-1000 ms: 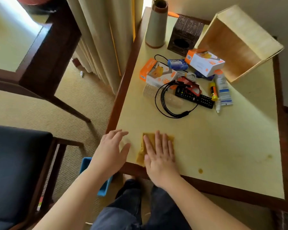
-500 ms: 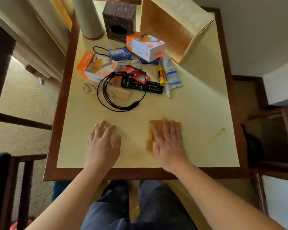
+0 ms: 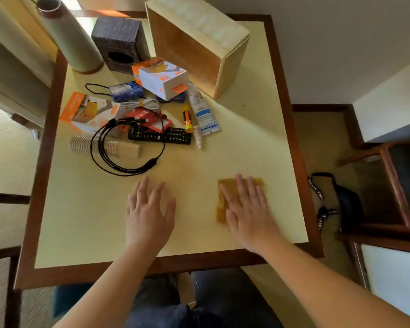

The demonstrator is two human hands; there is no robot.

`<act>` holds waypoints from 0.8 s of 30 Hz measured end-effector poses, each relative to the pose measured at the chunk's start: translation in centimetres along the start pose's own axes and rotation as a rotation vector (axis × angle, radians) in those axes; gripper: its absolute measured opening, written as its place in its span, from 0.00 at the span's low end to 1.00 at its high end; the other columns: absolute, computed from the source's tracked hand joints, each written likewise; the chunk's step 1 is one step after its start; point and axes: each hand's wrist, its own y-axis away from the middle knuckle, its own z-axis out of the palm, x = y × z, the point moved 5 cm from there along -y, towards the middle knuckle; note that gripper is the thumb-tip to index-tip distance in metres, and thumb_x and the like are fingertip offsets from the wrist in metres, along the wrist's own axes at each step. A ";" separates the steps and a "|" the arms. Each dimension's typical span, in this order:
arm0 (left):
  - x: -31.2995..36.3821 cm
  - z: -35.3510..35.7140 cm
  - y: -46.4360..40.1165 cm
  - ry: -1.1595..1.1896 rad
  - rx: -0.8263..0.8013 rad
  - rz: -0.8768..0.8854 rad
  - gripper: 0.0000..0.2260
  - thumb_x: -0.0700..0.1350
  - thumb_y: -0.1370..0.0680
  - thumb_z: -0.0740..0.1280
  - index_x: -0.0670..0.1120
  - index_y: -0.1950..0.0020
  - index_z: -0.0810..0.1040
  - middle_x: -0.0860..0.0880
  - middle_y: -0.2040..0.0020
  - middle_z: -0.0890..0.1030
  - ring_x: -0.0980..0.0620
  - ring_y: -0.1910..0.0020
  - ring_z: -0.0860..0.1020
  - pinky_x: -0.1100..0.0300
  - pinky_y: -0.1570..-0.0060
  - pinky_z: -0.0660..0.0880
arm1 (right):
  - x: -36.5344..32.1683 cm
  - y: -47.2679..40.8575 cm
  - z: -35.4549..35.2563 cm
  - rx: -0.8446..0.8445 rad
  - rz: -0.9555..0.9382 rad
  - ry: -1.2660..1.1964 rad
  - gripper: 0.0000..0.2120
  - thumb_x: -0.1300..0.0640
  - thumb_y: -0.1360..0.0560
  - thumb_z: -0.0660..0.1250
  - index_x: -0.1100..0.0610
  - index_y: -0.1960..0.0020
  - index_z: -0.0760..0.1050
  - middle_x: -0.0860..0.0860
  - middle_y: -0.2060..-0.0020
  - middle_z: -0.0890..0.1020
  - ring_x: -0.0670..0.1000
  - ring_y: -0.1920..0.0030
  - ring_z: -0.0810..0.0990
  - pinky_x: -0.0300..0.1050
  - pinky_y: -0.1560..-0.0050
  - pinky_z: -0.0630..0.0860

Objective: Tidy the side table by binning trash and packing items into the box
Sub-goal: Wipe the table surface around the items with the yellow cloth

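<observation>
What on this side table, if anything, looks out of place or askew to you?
The wooden box lies tipped on its side, its opening facing the clutter rather than up. A stack of cups also lies on its side, with the black cable looped over it. The right hand presses flat on a yellow cloth.

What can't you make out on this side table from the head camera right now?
- Wooden box: it lies on its side with the opening turned away from the camera, so its inside is hidden.
- Yellow cloth: mostly covered by the right hand.
- Remote control: its far edge is under the red packet, and its buttons are too small to read.
- White tube: print too small to read.
</observation>
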 end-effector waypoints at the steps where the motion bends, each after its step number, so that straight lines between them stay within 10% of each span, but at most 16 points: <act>1: 0.3 0.4 -0.4 -0.006 0.001 0.007 0.26 0.64 0.17 0.57 0.58 0.20 0.64 0.49 0.15 0.53 0.48 0.16 0.48 0.42 0.19 0.53 | -0.6 3.2 1.3 -0.064 -0.210 0.049 0.30 0.42 0.14 0.43 0.41 0.17 0.33 0.53 0.17 0.33 0.59 0.18 0.31 0.60 0.19 0.36; 4: 0.0 1.1 -0.9 -0.056 0.002 0.019 0.26 0.64 0.16 0.56 0.58 0.19 0.63 0.49 0.14 0.51 0.49 0.16 0.46 0.44 0.18 0.48 | 6.7 6.4 1.0 -0.070 -0.305 0.196 0.30 0.42 0.14 0.46 0.42 0.16 0.38 0.53 0.16 0.38 0.60 0.17 0.38 0.60 0.20 0.40; 11: -0.3 1.4 -0.7 -0.122 0.052 0.017 0.25 0.64 0.16 0.55 0.58 0.20 0.65 0.48 0.15 0.53 0.46 0.16 0.50 0.44 0.19 0.49 | 10.2 -7.2 -3.2 0.142 0.472 -0.088 0.28 0.41 0.16 0.34 0.42 0.18 0.29 0.56 0.19 0.30 0.61 0.19 0.32 0.63 0.19 0.41; 13: -0.5 1.4 -0.8 -0.129 0.058 0.014 0.26 0.65 0.17 0.55 0.58 0.21 0.67 0.48 0.15 0.54 0.45 0.16 0.51 0.44 0.20 0.50 | 5.1 -7.7 -2.5 0.152 0.381 -0.075 0.29 0.41 0.15 0.37 0.44 0.17 0.34 0.58 0.18 0.35 0.63 0.18 0.35 0.64 0.19 0.42; 18: -0.7 1.7 -1.1 -0.110 0.045 0.008 0.27 0.65 0.18 0.57 0.58 0.21 0.68 0.49 0.15 0.54 0.45 0.17 0.52 0.44 0.20 0.51 | 0.1 1.4 1.4 -0.165 -0.661 0.186 0.33 0.41 0.16 0.55 0.38 0.16 0.43 0.51 0.15 0.43 0.59 0.16 0.41 0.61 0.18 0.43; 24: -0.7 1.5 -1.2 -0.110 0.038 0.012 0.27 0.65 0.19 0.56 0.58 0.20 0.67 0.49 0.15 0.54 0.45 0.17 0.51 0.44 0.19 0.48 | 13.3 -13.7 -7.3 -0.061 -0.232 0.168 0.29 0.44 0.15 0.45 0.36 0.18 0.36 0.48 0.17 0.33 0.56 0.18 0.31 0.63 0.19 0.42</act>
